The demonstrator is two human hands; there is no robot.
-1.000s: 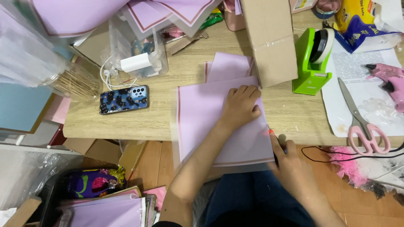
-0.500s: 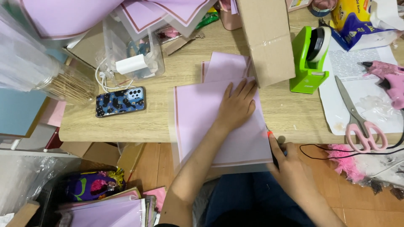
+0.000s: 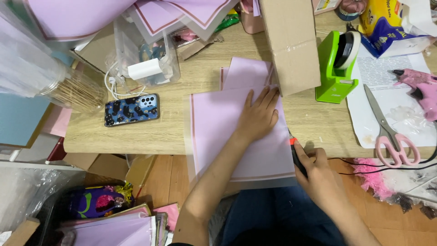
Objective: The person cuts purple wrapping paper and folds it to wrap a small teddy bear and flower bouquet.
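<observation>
A lilac sheet of paper (image 3: 218,132) with a thin pink border lies on the wooden table (image 3: 173,123) and hangs over its near edge. My left hand (image 3: 258,116) presses flat on the sheet's upper right part, fingers spread. My right hand (image 3: 318,175) grips a black cutter with an orange tip (image 3: 296,155) at the sheet's right edge, near the table's front. A second lilac sheet (image 3: 246,73) peeks out from under the first, further back.
A cardboard box (image 3: 291,41) stands just right of my left hand. A green tape dispenser (image 3: 337,68), pink-handled scissors (image 3: 391,132) and a pink glue gun (image 3: 416,86) lie to the right. A phone (image 3: 132,109) and a clear bin (image 3: 145,59) are at the left.
My left hand has slid up the sheet toward the box. My right hand with the cutter has stayed at the sheet's right edge.
</observation>
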